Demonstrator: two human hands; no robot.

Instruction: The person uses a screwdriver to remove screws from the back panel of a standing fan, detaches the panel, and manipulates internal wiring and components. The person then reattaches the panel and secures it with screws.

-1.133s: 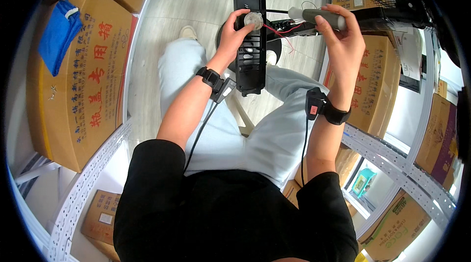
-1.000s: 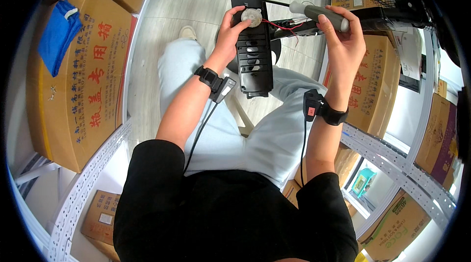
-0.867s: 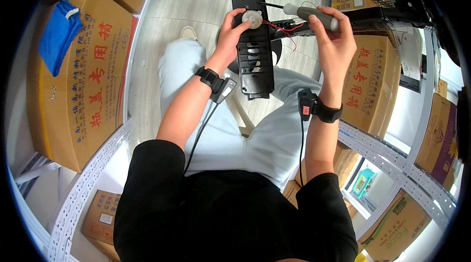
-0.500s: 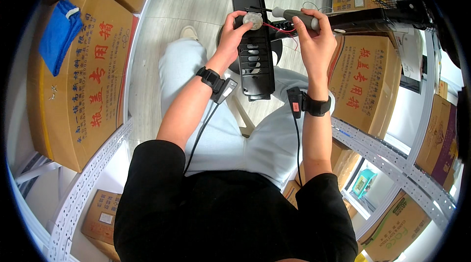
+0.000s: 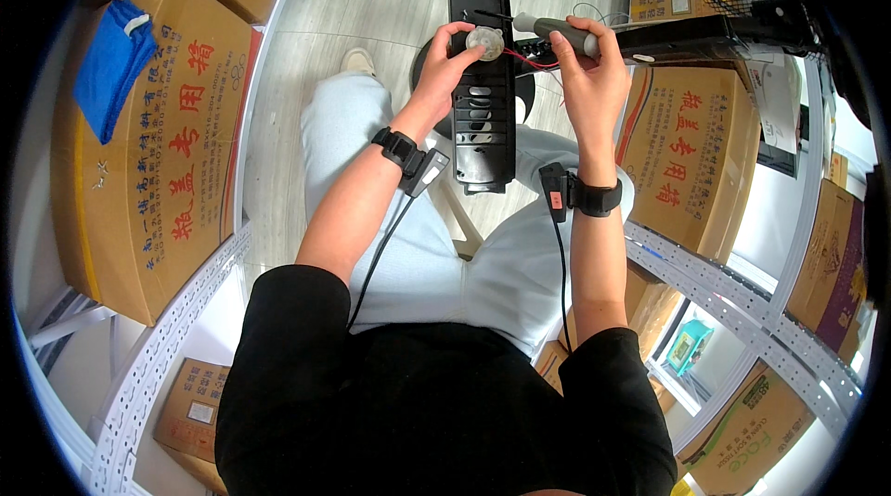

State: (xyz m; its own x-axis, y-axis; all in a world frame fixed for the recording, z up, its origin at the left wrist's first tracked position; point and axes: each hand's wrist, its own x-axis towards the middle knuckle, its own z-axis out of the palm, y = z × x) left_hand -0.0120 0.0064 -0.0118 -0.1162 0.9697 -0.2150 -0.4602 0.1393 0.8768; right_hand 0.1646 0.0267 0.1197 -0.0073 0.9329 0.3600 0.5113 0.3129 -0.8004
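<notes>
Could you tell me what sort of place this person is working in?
Probably a storeroom or small warehouse: stacked cardboard boxes, perforated metal shelving, and a black plastic housing held over the lap.

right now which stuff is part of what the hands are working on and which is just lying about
In hand:
left hand on the round silver motor
long black slotted panel
right hand gripping the grey-handled tool
red wires

Lying about:
cardboard boxes
blue cloth
metal shelf rails
</notes>
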